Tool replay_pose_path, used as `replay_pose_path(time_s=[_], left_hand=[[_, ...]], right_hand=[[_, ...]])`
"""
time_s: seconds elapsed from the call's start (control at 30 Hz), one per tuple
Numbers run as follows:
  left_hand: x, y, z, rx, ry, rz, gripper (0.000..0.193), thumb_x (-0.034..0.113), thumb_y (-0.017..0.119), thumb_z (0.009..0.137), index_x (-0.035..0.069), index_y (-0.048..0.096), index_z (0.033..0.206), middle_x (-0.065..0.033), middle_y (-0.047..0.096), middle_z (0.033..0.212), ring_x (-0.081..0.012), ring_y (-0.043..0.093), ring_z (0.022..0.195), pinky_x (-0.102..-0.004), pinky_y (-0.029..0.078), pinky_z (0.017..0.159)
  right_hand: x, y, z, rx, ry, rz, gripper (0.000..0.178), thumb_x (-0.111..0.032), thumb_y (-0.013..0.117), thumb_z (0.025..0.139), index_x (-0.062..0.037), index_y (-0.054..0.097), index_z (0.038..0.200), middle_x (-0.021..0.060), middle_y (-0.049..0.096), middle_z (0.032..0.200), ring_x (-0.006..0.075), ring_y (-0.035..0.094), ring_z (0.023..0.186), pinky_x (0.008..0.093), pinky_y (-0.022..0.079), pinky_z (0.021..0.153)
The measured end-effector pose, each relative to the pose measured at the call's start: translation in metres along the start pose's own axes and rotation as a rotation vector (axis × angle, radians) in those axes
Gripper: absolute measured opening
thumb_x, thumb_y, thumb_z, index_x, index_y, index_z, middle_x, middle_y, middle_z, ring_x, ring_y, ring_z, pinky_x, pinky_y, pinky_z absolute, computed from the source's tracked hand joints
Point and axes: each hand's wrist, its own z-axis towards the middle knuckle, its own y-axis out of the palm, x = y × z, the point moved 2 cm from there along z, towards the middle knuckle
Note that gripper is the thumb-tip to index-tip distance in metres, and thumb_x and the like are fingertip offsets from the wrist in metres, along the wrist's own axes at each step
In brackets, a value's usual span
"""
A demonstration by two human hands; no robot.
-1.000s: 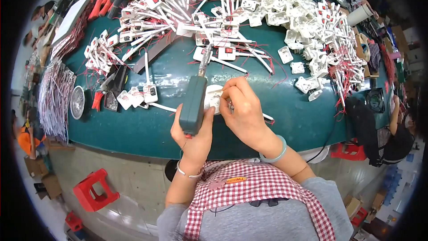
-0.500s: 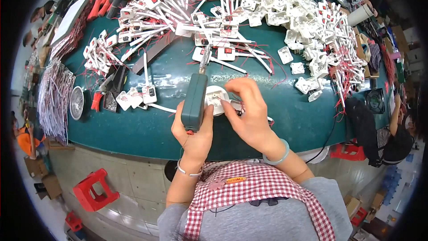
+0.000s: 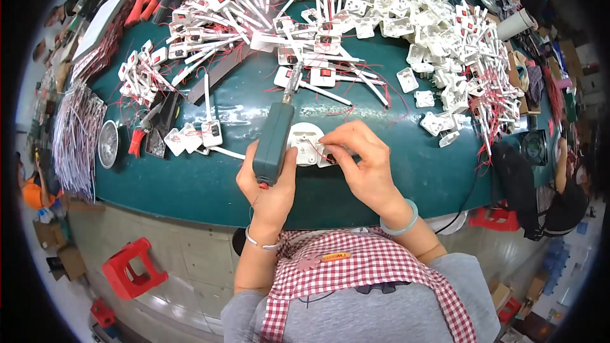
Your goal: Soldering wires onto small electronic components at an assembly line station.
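Observation:
My left hand point(image 3: 270, 190) is closed around a dark green gun-shaped tool point(image 3: 274, 143). Its slim metal nose points away from me, and a thin wire trails from its back end. Just right of the tool lies a round white plastic housing point(image 3: 306, 136), its hollow side up. Against its right side is a smaller white part, mostly hidden by my fingers. My right hand point(image 3: 365, 168) pinches a thin red wire point(image 3: 318, 147) between thumb and forefinger at the housing's right edge.
White switch boxes with red rockers and tubes point(image 3: 219, 22) pile up beyond my hands. Loose white housings point(image 3: 387, 6) heap at the far right. A metal bowl point(image 3: 108, 144) and wire bundles point(image 3: 79, 133) stand left. Red stools point(image 3: 135, 269) are on the floor; other people work around the table.
The tool and my left hand have shifted slightly left, uncovering more of the round housing. My right hand has drawn slightly back to the right, with the wire between its fingertips.

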Motion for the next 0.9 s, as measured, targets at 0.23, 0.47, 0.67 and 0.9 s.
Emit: replay_pose_path(time_s=[0.23,0.47,0.67,0.9], left_hand=[[-0.005,0.001,0.002,-0.023,0.035,0.008,0.033,-0.001,0.08,0.08,-0.004,0.064,0.109,-0.0069,0.071,0.083,-0.0088,0.065,0.073,-0.0253,0.052,0.068],[-0.005,0.002,0.003,-0.009,0.024,-0.017,0.034,-0.001,0.08,0.079,-0.003,0.064,0.109,-0.0068,0.071,0.082,-0.0087,0.065,0.073,-0.0252,0.052,0.068],[-0.005,0.002,0.002,-0.01,-0.009,-0.021,0.033,0.0,0.08,0.079,-0.003,0.064,0.108,-0.0059,0.071,0.081,-0.0079,0.064,0.072,-0.0246,0.051,0.067],[-0.007,0.003,0.002,0.009,-0.026,-0.033,0.031,0.0,0.08,0.08,-0.003,0.065,0.107,-0.0047,0.07,0.08,-0.0069,0.062,0.07,-0.0238,0.05,0.066]], right_hand=[[-0.011,0.009,0.019,-0.184,0.011,-0.137,0.007,0.002,0.068,0.084,-0.0016,0.066,0.089,0.0104,0.058,0.084,0.0274,0.059,0.078,0.0391,0.048,0.069],[-0.011,0.007,0.027,-0.211,0.096,-0.083,0.005,-0.001,0.068,0.084,-0.0008,0.063,0.084,0.0126,0.059,0.08,0.0288,0.063,0.073,0.0392,0.05,0.065],[-0.009,-0.012,0.036,-0.428,0.113,-0.264,0.008,-0.004,0.072,0.08,0.0005,0.066,0.084,0.012,0.062,0.081,0.0242,0.065,0.071,0.0344,0.052,0.067],[-0.006,0.007,0.028,-0.236,-0.011,-0.258,0.008,-0.002,0.071,0.077,0.0003,0.065,0.082,0.0103,0.061,0.081,0.0259,0.063,0.079,0.0363,0.051,0.07]])
